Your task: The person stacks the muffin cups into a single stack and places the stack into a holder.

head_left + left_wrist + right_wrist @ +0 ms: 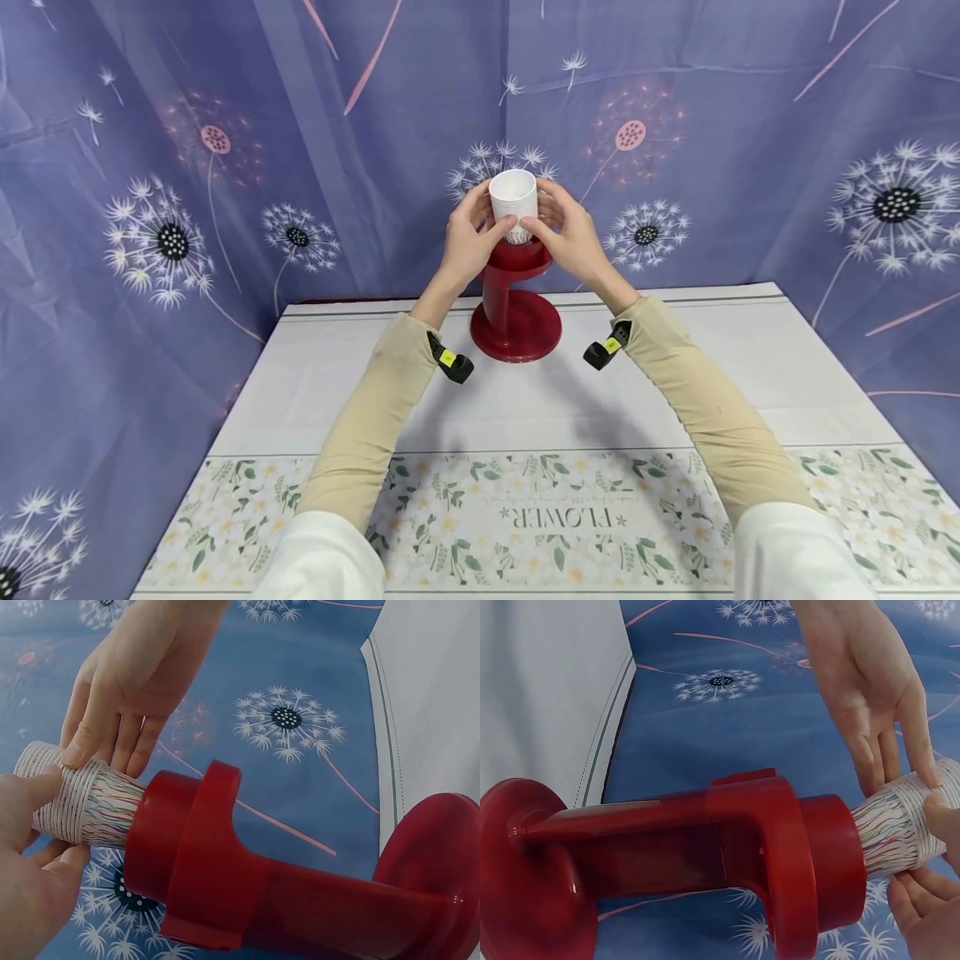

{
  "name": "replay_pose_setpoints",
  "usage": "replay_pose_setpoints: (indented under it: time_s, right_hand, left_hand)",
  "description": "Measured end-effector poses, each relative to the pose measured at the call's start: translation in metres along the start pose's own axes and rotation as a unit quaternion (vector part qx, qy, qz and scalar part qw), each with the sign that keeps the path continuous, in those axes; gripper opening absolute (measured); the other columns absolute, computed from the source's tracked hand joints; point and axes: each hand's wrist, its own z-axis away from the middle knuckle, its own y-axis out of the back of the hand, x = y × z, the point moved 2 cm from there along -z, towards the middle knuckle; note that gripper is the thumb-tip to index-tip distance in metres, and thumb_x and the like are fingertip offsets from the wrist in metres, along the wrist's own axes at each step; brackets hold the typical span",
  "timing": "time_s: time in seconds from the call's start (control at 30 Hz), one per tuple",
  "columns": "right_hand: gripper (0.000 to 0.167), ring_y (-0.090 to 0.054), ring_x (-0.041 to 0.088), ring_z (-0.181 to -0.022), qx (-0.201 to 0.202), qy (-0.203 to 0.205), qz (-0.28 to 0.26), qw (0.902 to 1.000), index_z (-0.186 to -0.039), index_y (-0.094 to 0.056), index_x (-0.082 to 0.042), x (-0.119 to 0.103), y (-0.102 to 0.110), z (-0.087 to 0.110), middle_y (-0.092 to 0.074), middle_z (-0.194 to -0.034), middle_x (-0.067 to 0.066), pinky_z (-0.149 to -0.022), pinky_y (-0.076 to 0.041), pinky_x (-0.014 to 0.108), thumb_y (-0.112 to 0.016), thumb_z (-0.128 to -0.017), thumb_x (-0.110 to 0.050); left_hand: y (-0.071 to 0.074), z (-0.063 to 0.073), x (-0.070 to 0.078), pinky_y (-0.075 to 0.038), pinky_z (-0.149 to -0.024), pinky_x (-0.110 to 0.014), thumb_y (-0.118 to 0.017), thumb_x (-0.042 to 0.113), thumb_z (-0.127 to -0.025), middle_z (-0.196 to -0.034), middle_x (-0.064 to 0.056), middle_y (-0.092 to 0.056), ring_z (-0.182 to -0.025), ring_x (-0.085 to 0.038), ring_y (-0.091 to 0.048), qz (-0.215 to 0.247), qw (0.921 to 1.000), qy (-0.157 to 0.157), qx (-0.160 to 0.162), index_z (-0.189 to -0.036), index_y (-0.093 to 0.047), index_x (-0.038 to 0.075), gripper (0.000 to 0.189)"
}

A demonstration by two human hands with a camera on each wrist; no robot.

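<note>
A stack of white paper cups (513, 200), printed with coloured streaks on its walls, stands mouth up in the red top collar (166, 832) of a red cup holder (497, 302). My left hand (469, 242) grips the stack from the left, thumb on the near side. From the right, my right hand (570, 237) holds the same stack, its thumb close to the other one. In the left wrist view the ridged rims (60, 795) lie between both hands, while the cups' lower ends are hidden inside the collar.
The holder's round base (532, 329) rests on a white table (337, 375) near its back edge. A floral band with lettering (566, 518) runs along the table's front. Behind hangs a blue dandelion-print curtain (420, 100). Dark wrist cameras (453, 367) sit on both wrists.
</note>
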Motion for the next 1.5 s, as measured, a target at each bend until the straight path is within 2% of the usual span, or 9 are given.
replay_pose_setpoints:
  time_s: [0.3, 0.6, 0.8, 0.97, 1.1, 1.27, 1.5]
  right_hand:
    - [0.059, -0.055, 0.029, -0.126, 0.002, -0.002, 0.004, 1.0000, -0.146, -0.041, -0.006, 0.006, -0.002, -0.003, -0.055, -0.137, 0.020, -0.104, -0.048, 0.037, -0.065, -0.092, -0.013]
    - [0.059, -0.057, 0.032, -0.122, 0.006, -0.012, -0.017, 0.9998, -0.145, -0.042, -0.003, 0.010, -0.007, -0.004, -0.056, -0.133, 0.024, -0.104, -0.048, 0.040, -0.066, -0.091, -0.009]
    - [0.055, -0.060, 0.031, -0.119, 0.012, 0.002, 0.033, 0.9994, -0.142, -0.046, -0.005, 0.015, -0.009, -0.004, -0.061, -0.128, 0.021, -0.102, -0.048, 0.040, -0.066, -0.092, -0.014]
    - [0.055, -0.062, 0.030, -0.115, 0.010, -0.005, 0.063, 0.9980, -0.141, -0.047, -0.007, 0.018, -0.008, -0.002, -0.063, -0.126, 0.018, -0.101, -0.049, 0.041, -0.067, -0.092, -0.017]
    - [0.056, -0.062, 0.032, -0.116, 0.005, -0.013, 0.062, 0.9980, -0.142, -0.046, -0.006, 0.018, -0.009, -0.002, -0.062, -0.128, 0.019, -0.102, -0.048, 0.044, -0.067, -0.092, -0.017]
    - [0.058, -0.060, 0.033, -0.118, -0.001, -0.023, 0.066, 0.9975, -0.143, -0.044, -0.005, 0.018, -0.009, -0.001, -0.060, -0.129, 0.020, -0.104, -0.046, 0.046, -0.067, -0.092, -0.018]
    - [0.058, -0.060, 0.034, -0.119, -0.008, -0.009, 0.087, 0.9961, -0.145, -0.043, -0.007, 0.022, -0.010, -0.001, -0.060, -0.130, 0.019, -0.104, -0.045, 0.049, -0.066, -0.093, -0.021]
  left_hand:
    - [-0.002, -0.003, -0.008, -0.041, -0.111, -0.033, -0.066, 0.007, -0.091, -0.142, -0.016, -0.051, -0.133, -0.023, -0.049, -0.014, 0.9999, 0.003, 0.001, -0.146, -0.039, 0.006, 0.061]
    - [0.001, -0.004, -0.012, -0.043, -0.109, -0.034, -0.066, 0.009, -0.091, -0.138, -0.015, -0.053, -0.129, -0.023, -0.051, -0.043, 0.9989, 0.018, -0.004, -0.145, -0.040, 0.008, 0.060]
    - [0.001, -0.004, -0.013, -0.044, -0.108, -0.032, -0.065, 0.014, -0.093, -0.141, -0.013, -0.052, -0.131, -0.021, -0.051, -0.078, 0.9960, 0.039, -0.019, -0.148, -0.036, 0.010, 0.062]
    - [0.001, -0.004, -0.015, -0.042, -0.110, -0.032, -0.063, 0.018, -0.094, -0.145, -0.011, -0.050, -0.135, -0.019, -0.047, -0.098, 0.9929, 0.059, -0.034, -0.151, -0.032, 0.012, 0.065]
    - [0.001, -0.004, -0.016, -0.041, -0.110, -0.030, -0.062, 0.020, -0.095, -0.145, -0.011, -0.049, -0.135, -0.018, -0.047, -0.126, 0.9895, 0.060, -0.039, -0.152, -0.030, 0.011, 0.066]
    - [0.001, -0.004, -0.017, -0.043, -0.109, -0.029, -0.062, 0.018, -0.095, -0.146, -0.012, -0.048, -0.135, -0.020, -0.048, -0.146, 0.9872, 0.046, -0.043, -0.152, -0.029, 0.008, 0.066]
    - [0.003, -0.001, -0.018, -0.042, -0.110, -0.040, -0.063, 0.023, -0.095, -0.140, -0.011, -0.052, -0.132, -0.022, -0.048, -0.186, 0.9811, 0.038, -0.038, -0.150, -0.034, 0.010, 0.063]
